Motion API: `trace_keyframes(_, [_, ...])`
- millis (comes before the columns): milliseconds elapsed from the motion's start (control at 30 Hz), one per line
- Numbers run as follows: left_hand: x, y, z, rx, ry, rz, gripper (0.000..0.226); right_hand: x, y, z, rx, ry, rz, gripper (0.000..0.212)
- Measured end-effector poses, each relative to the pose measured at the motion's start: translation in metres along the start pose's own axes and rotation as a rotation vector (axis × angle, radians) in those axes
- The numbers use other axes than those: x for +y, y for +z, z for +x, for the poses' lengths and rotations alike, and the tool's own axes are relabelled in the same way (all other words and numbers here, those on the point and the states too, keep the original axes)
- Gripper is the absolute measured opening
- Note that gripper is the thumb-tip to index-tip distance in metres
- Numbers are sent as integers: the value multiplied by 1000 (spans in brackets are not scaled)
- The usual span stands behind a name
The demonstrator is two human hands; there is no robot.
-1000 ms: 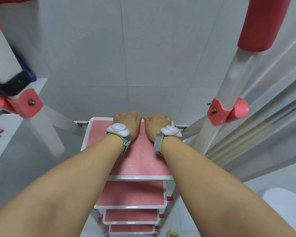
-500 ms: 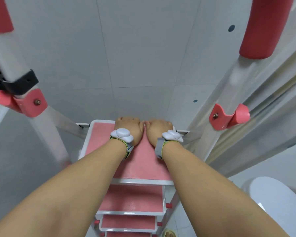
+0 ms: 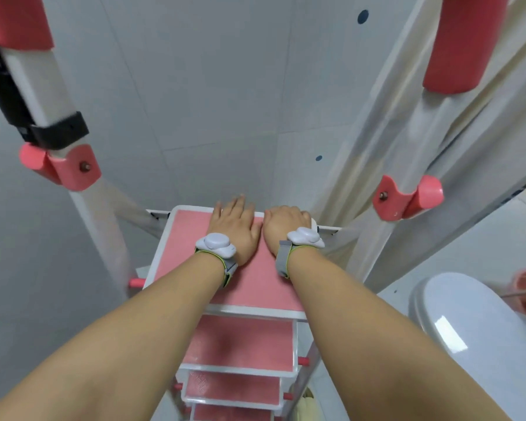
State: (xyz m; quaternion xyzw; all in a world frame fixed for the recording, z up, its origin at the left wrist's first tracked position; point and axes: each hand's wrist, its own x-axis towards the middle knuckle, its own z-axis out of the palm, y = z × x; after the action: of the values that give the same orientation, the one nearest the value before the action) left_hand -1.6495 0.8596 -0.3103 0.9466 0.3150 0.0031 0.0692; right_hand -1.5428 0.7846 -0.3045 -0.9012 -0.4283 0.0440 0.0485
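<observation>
A white stepladder with pink treads stands below me; its top platform carries both my hands. My left hand lies on the platform with its fingers stretched out past the far edge. My right hand sits beside it, thumb side touching, with its fingers curled over the platform's far rim. Each wrist wears a white sensor on a grey strap. Lower pink steps descend beneath my forearms.
The ladder's white side rails with pink foam grips and pink hinge brackets rise on both sides. A black strap clamp sits on the left rail. A white toilet lid is at lower right. Tiled walls surround the ladder.
The fingers of my left hand have straightened from a curl over the far edge. The camera has tilted and shifted right, bringing more of the toilet into view.
</observation>
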Motion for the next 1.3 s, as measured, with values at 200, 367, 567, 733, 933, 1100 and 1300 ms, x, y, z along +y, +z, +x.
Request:
trace_keyframes(200, [-1,-2,-34,-6,15,-33,59,0,9,-22,-4,1,20,50])
trace_keyframes(367, [-7,1,-54,-12,79,3,62,-5,8,-44,-60,1,57,62])
trace_keyframes(567, [-10,0,-76,-24,100,-3,78,-7,8,-72,-88,-39,51,64])
trace_keyframes(733, [-21,-8,-100,-166,343,120,127,-11,3,-85,-138,-39,56,62])
trace_keyframes(933, [-19,-2,-100,-105,378,202,117,-31,-23,-82,-223,-10,108,47])
trace_keyframes(1100, [-22,-2,-102,-111,381,192,117,-28,-74,-93,147,-168,123,24])
trace_keyframes(1300, [-18,-5,-98,-121,355,179,116,-48,-146,-72,599,-443,102,22])
